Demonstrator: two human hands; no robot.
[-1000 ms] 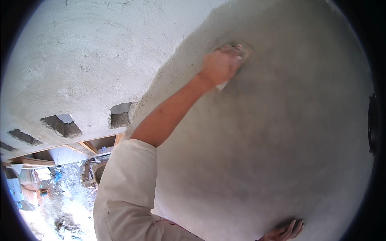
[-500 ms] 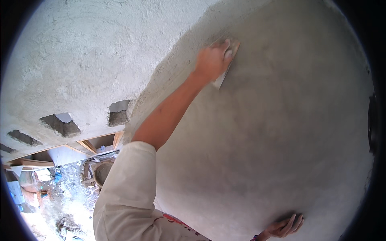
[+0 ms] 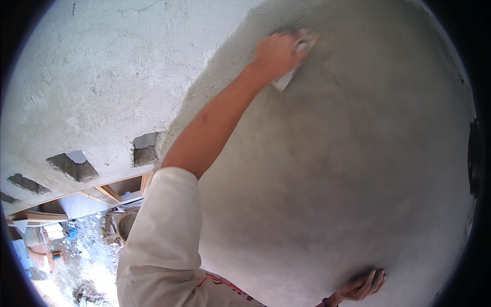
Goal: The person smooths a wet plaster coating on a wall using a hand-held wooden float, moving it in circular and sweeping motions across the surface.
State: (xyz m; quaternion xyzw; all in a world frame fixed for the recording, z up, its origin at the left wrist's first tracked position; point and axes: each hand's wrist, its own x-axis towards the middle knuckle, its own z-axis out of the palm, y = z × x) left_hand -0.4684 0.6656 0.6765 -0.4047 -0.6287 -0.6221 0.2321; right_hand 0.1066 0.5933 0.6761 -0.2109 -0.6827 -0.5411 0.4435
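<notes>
My left hand (image 3: 279,53) grips a flat metal trowel (image 3: 286,79) by its handle, its blade on the smooth, darker grey plaster (image 3: 348,143), near the boundary with a paler, rougher plastered area (image 3: 112,61). My bare forearm rises from a rolled cream sleeve at lower left. At lower right my right hand (image 3: 360,286) rests on the grey plaster, fingers apart and slightly bent, holding nothing visible; part of it is in shadow.
Several rough rectangular holes (image 3: 74,169) pierce the pale surface at left. Below them are wooden frames (image 3: 107,192), a round basin of grey material (image 3: 125,225) and a bright floor with scattered rubble (image 3: 89,245). A dark object (image 3: 473,156) sits at the right rim.
My left hand with the trowel has moved upward, first leftward, then slightly right again over the last half second. My right hand has stayed nearly in place on the plaster.
</notes>
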